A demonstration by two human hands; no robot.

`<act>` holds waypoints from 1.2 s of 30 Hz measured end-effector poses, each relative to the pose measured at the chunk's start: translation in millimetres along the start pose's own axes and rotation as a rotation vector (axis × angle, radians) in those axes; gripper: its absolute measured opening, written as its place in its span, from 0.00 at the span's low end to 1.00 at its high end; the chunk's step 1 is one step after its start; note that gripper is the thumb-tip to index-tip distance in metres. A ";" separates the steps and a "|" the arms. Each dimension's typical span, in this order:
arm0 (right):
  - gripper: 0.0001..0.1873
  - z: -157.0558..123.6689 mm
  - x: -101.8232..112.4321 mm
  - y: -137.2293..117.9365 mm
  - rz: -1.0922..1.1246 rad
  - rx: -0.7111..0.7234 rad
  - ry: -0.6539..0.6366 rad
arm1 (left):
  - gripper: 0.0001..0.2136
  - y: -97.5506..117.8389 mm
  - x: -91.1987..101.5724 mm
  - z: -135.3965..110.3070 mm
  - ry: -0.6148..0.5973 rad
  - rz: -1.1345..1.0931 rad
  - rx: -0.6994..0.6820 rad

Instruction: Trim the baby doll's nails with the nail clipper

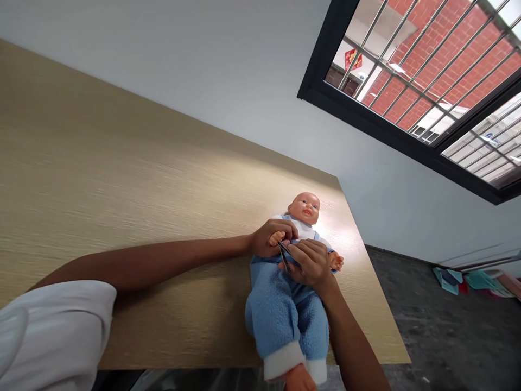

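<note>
A baby doll in blue fleece trousers and a white-and-blue top lies on its back, its feet hanging past the table's near edge. My left hand is closed around the doll's arm at the wrist, and the doll's small hand sticks out from its grip. Pinched in my right hand is a metal nail clipper, its lever spread away from the body. The clipper's tip is at the doll's fingers; whether it touches them is too small to tell. The doll's other hand rests palm-up beside my right wrist.
The wooden table runs along a pale wall, and its right edge is close to the doll. A barred window is at the upper right. On the dark floor several coloured items lie by the wall.
</note>
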State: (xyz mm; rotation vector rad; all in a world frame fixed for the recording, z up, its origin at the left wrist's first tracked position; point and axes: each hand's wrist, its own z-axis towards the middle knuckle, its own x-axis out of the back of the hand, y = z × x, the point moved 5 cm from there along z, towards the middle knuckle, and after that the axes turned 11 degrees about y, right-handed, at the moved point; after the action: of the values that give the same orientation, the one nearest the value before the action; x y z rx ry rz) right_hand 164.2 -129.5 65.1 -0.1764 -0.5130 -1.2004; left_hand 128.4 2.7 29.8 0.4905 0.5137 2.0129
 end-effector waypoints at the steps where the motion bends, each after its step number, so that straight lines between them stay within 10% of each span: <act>1: 0.16 0.2 0.0 -0.1 0.003 0.000 0.002 | 0.15 0.4 0.1 0.1 0.000 -0.001 0.001; 36: 0.15 0.6 -0.6 1.0 0.023 0.004 -0.022 | 0.15 1.6 0.1 0.7 0.003 -0.001 -0.006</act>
State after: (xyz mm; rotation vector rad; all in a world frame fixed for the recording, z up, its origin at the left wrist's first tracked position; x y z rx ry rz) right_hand 164.9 -128.3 65.4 -0.1923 -0.5312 -1.1762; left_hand 127.7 2.2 31.3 0.4829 0.5093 2.0138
